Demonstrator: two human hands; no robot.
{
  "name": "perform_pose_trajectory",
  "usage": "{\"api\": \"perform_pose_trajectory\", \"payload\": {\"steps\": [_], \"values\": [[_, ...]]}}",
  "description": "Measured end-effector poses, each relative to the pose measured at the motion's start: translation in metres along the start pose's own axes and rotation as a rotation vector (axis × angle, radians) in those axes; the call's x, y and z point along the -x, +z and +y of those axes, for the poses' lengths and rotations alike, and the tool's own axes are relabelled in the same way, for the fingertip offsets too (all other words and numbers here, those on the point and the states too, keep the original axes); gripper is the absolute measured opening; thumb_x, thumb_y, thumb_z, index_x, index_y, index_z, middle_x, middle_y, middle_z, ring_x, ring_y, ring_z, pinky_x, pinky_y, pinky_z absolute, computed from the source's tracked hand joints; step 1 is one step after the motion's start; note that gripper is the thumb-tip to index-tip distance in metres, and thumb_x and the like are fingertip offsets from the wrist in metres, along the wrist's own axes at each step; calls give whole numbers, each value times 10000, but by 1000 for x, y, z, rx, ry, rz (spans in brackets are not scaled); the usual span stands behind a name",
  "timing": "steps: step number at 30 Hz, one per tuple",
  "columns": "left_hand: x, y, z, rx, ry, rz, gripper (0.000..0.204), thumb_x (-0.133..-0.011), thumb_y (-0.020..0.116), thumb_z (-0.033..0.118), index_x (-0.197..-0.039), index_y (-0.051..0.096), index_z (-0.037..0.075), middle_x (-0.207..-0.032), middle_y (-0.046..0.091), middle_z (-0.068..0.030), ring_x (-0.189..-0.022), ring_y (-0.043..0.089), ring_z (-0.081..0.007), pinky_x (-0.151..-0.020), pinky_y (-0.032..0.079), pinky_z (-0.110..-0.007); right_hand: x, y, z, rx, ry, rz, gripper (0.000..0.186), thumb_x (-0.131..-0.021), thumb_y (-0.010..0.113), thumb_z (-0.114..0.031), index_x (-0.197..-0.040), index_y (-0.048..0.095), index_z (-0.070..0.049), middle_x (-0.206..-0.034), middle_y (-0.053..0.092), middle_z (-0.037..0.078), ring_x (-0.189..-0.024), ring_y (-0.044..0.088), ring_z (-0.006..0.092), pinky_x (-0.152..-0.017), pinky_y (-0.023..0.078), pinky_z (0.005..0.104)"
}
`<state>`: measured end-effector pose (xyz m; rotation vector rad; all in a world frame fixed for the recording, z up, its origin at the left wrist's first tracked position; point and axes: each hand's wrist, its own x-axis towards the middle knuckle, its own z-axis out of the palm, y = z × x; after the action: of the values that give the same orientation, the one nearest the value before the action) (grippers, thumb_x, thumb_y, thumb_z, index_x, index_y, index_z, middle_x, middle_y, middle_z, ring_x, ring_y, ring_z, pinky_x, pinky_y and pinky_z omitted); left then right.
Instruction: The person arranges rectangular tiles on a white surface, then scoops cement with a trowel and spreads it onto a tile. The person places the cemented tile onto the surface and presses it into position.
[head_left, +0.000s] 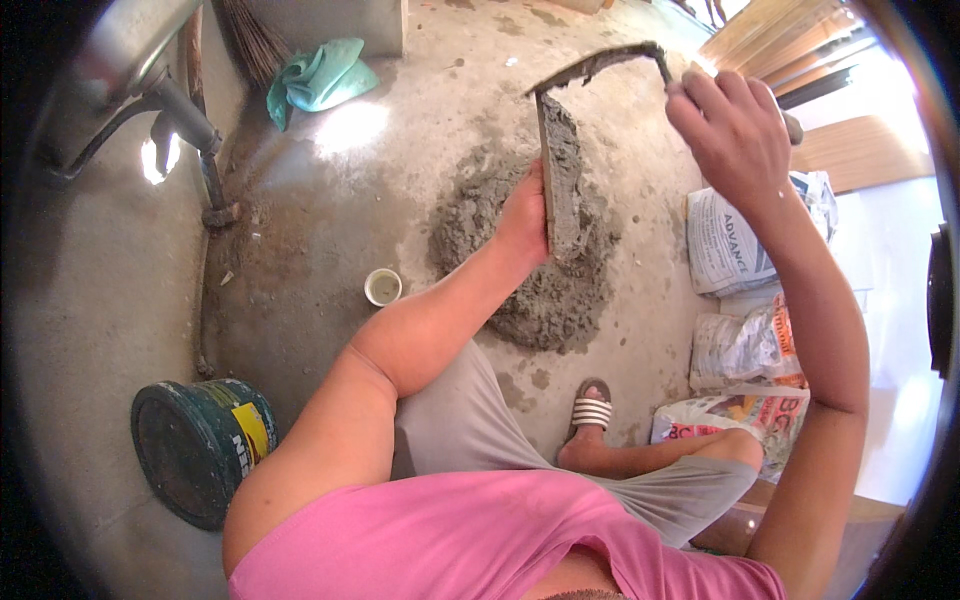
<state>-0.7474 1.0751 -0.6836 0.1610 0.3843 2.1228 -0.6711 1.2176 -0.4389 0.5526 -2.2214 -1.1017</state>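
Note:
My left hand [522,220] is closed round the near end of a narrow, flat, tile-like piece [564,185], held tilted with wet grey mortar over its right-hand face. Raised at the upper right, my right hand [733,130] grips the handle of a trowel [605,62]. The trowel's mortar-smeared blade reaches left, and its tip meets the far end of the piece. Below my left hand a heap of wet mortar [552,312] lies on the concrete floor. The fingertips of my left hand are partly hidden behind the piece.
A small white cup [383,287] stands left of the heap. A dark green bucket [205,450] is at lower left, a green plastic bag [325,80] and broom [252,45] at upper left. Several sacks [735,245] line the right side. Drain pipes [187,115] hang along the left wall.

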Motion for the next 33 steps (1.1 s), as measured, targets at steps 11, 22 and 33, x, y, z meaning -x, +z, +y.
{"api": "perform_pose_trajectory", "payload": {"steps": [11,22,33], "values": [[18,-7,15,-25,-38,-19,852,-892,588,724,-1449,498,86,-1286,650,-155,-1110,671,-328,-927,580,-511,45,12,-5,-98,280,-307,81,-851,632,-153,-929,633,-175,-868,618,10,-872,660,226,-752,521,408],[19,-22,26,-154,-3,-51,875,-868,604,728,-1459,490,94,-1292,639,-173,-1109,663,-364,-905,569,-591,26,14,-24,-211,325,-395,113,-844,632,-87,-931,632,-158,-932,639,29,-908,679,228,-801,538,384],[9,-40,47,157,-56,-269,915,-890,569,696,-1554,391,93,-1449,522,-265,-1262,572,-444,-1062,454,-647,156,35,-140,-619,1171,-581,152,-912,654,-213,-976,651,-75,-970,686,139,-924,684,384,-775,540,495]]}}
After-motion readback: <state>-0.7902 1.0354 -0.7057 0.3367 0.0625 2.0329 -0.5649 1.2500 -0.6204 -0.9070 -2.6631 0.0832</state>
